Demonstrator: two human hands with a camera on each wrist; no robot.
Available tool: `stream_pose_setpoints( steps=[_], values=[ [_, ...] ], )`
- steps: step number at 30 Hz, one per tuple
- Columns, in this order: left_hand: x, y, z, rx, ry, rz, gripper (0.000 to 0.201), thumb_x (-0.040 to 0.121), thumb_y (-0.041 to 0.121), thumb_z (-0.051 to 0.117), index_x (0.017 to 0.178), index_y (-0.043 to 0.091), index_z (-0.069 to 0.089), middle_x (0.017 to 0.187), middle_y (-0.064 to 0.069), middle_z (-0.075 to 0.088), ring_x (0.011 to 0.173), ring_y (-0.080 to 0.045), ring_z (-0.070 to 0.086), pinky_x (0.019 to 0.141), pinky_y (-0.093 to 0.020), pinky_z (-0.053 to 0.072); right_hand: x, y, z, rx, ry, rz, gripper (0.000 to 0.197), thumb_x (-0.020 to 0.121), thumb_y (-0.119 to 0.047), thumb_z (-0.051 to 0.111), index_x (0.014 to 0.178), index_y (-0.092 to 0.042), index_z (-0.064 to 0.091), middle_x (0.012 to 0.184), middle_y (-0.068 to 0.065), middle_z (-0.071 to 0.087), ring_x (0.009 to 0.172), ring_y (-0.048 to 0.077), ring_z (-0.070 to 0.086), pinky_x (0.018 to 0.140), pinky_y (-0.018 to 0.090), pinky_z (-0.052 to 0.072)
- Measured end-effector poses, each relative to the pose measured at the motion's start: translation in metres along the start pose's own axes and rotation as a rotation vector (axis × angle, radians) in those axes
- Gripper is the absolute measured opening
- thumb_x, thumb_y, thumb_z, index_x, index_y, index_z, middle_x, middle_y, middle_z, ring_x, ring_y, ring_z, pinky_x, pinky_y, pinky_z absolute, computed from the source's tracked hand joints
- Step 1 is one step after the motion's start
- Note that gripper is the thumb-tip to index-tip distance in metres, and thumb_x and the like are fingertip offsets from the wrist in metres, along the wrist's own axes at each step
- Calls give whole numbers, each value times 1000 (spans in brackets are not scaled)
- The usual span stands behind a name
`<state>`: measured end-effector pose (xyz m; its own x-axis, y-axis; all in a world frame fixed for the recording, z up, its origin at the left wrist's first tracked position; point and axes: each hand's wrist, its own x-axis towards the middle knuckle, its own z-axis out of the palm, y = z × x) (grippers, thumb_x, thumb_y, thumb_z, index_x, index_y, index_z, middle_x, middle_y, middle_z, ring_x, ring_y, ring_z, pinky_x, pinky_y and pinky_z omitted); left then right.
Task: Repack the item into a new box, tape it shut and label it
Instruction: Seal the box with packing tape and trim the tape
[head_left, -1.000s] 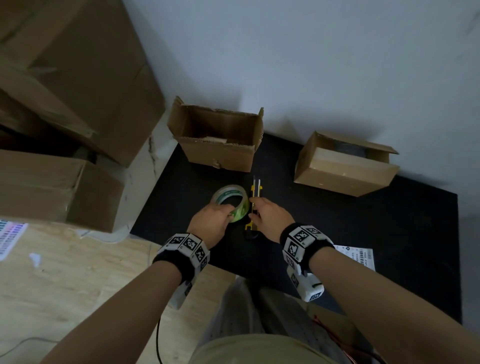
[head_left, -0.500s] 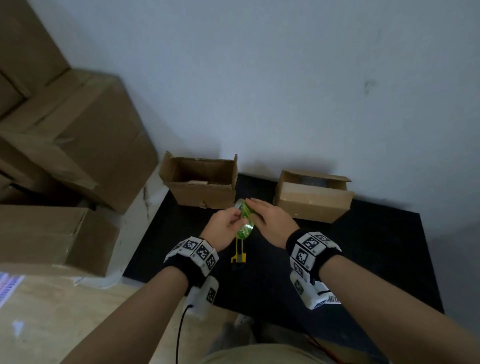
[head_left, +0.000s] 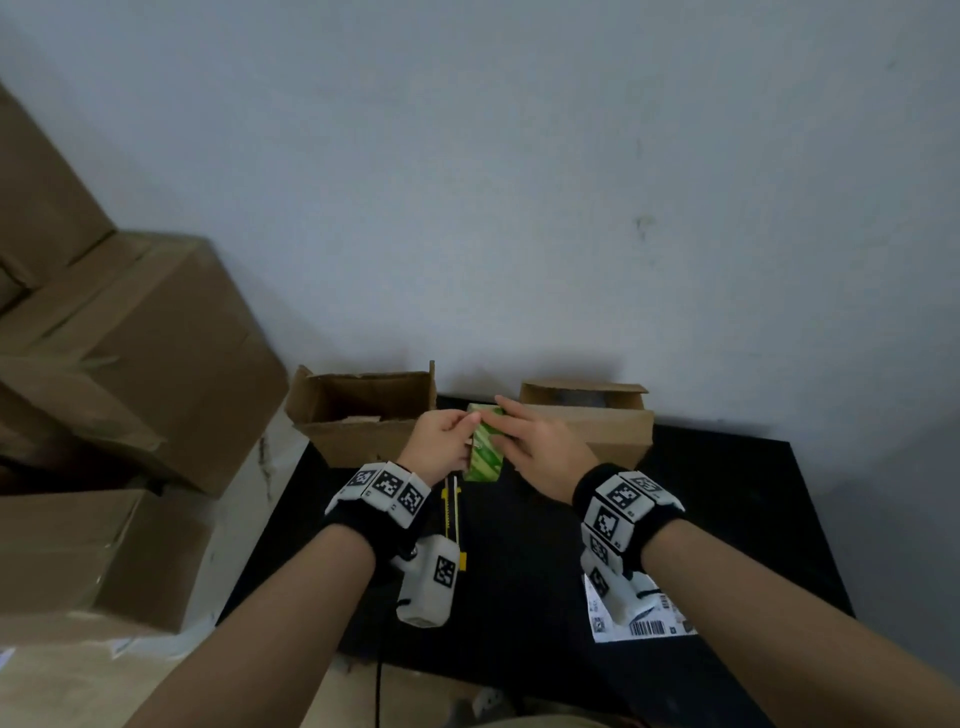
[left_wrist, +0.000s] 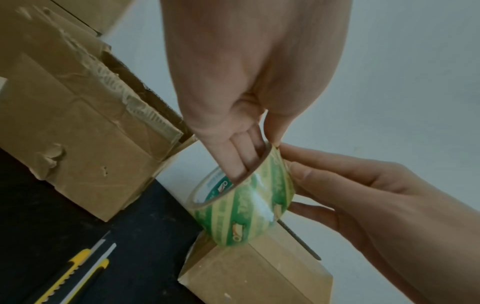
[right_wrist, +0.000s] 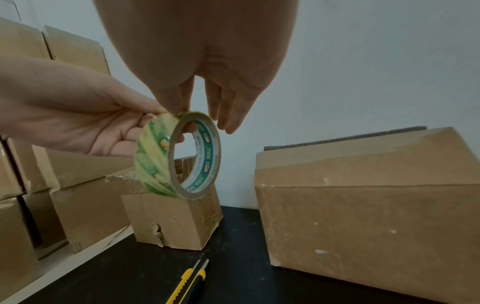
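Observation:
A green-and-yellow tape roll (head_left: 484, 451) is held up on edge above the black mat (head_left: 727, 519), between two cardboard boxes. My left hand (head_left: 460, 431) grips it, fingers (left_wrist: 241, 162) through the core and thumb on the rim. My right hand (head_left: 506, 431) pinches the roll's upper edge (right_wrist: 182, 115) from the other side. The open box (head_left: 358, 421) stands at the back left; the second box (head_left: 592, 423), flaps partly up, stands at the back right. A white shipping label (head_left: 644, 621) lies on the mat below my right wrist.
A yellow-and-black utility knife (head_left: 451, 512) lies on the mat under my hands. Large cardboard boxes (head_left: 135, 374) are stacked at the left. A pale wall (head_left: 519, 182) rises directly behind the two boxes.
Both hands lifted the tape roll off the mat and turned it on edge. The knife stayed on the mat. The head view tilted up toward the wall.

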<state>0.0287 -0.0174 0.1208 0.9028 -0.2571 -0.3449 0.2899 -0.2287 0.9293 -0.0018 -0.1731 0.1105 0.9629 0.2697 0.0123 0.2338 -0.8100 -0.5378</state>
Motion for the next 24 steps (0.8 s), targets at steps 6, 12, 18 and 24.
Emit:
stream_pose_setpoints(
  steps=[6,12,18,24],
  values=[
    [3,7,10,-110,28,-53,24,100,18,42,98,4,61,93,-15,67,81,-21,67,73,-32,57,-6,3,-4,-15,82,-34,39,99,-28,43,137,-30,46,150,-1,36,128,22,47,99,39,44],
    [8,10,15,-181,73,-85,27,98,17,47,112,-2,60,100,-18,68,85,-23,68,72,-32,58,-10,8,-4,-84,300,-174,21,87,-15,60,104,-10,71,116,12,64,101,32,62,70,47,56],
    [6,17,15,-226,12,-89,21,89,0,56,110,-2,61,93,-11,68,85,-20,67,68,-27,56,-5,9,-1,-92,370,-207,31,88,-20,44,89,-1,68,94,13,67,76,29,66,53,38,56],
    [9,15,22,-32,31,29,39,81,-10,62,117,3,60,110,-9,68,96,-18,66,83,-31,55,0,16,-1,-9,428,-96,15,86,-10,57,95,-3,68,90,12,68,71,30,66,57,44,56]
  ],
)
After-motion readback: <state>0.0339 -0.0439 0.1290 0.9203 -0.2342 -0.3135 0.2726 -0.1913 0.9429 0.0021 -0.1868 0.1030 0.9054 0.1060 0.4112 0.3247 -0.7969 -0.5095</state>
